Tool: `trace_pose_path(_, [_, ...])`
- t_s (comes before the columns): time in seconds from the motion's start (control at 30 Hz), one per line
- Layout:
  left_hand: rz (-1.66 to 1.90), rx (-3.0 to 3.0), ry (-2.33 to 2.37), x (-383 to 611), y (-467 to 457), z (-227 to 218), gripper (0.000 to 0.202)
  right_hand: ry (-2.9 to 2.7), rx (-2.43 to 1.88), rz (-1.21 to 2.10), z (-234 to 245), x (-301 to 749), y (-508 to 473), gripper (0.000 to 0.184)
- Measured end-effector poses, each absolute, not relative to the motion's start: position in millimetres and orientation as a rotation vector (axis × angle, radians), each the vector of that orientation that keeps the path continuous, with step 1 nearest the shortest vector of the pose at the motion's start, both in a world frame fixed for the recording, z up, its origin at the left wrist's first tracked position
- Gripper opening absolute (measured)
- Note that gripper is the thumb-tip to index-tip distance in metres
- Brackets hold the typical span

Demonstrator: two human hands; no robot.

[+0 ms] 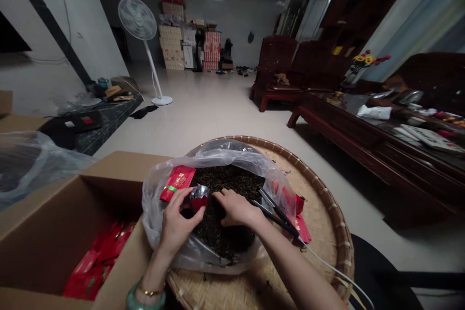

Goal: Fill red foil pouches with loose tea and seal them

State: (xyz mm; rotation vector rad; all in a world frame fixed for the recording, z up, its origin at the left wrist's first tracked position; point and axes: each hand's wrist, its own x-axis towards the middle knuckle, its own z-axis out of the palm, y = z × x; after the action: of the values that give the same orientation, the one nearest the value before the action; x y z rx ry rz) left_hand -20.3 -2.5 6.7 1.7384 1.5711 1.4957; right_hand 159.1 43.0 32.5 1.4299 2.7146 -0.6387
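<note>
My left hand (pixel 181 218) holds a small red foil packet (pixel 199 194) upright between thumb and fingers; its silver-lined mouth gapes. Beneath both hands, dark loose tea leaves (pixel 232 177) fill a clear plastic bag (pixel 152 203) with its rim spread wide. My right hand (pixel 236 208) is down at the leaves just right of the packet, fingers and thumb curled around some of them; the fingertips are partly hidden. Another red packet (pixel 179 179) with a green band lies on the bag's left rim. A black-handled tong-like heat sealer (pixel 278 213) rests by my right wrist.
The bag sits on a round woven bamboo tray (pixel 319 193), with red packets (pixel 302 227) at its right. An open cardboard box (pixel 116 164) holding several red packets (pixel 98 261) stands left. Beyond are a white fan (pixel 138 19), a dark wooden table (pixel 337 131) and stacked cartons (pixel 172 48).
</note>
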Motion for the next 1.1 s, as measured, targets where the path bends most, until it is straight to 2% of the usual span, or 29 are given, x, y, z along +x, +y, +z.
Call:
trace_pose_path(0.27, [1.464,1.673,1.495,-9,-2,2,0.041,2.819,1.495,-0.666,21,167,40,0.055])
trace_pose_path(0.4, [1.447,1.72,1.494,-1,-2,4,0.039,2.858,1.526,-0.719,16,170,38,0.057])
trace_pose_path(0.6, [1.431,1.773,1.523,1,-2,4,0.037,2.895,1.65,-0.853,10,172,40,0.033])
trace_pose_path(0.77, [1.428,1.746,1.532,-3,-1,2,0.038,2.957,1.825,-1.011,11,177,42,0.033])
trace_pose_path(0.83, [1.438,1.728,1.535,-4,-1,1,0.038,2.921,1.979,-1.391,11,179,43,0.036])
trace_pose_path(0.9, [1.447,1.715,1.537,-5,0,1,0.038,2.605,2.121,-2.153,10,181,43,0.037])
trace_pose_path(1.0, [1.469,1.701,1.54,-5,0,1,0.039,1.481,1.966,-3.316,10,182,40,0.036])
trace_pose_path(1.03, [1.475,1.701,1.541,-4,1,0,0.039,1.095,1.816,-3.558,11,182,38,0.035])
trace_pose_path(1.1, [1.481,1.706,1.538,-4,2,-1,0.039,0.552,1.516,-3.829,13,182,36,0.031])
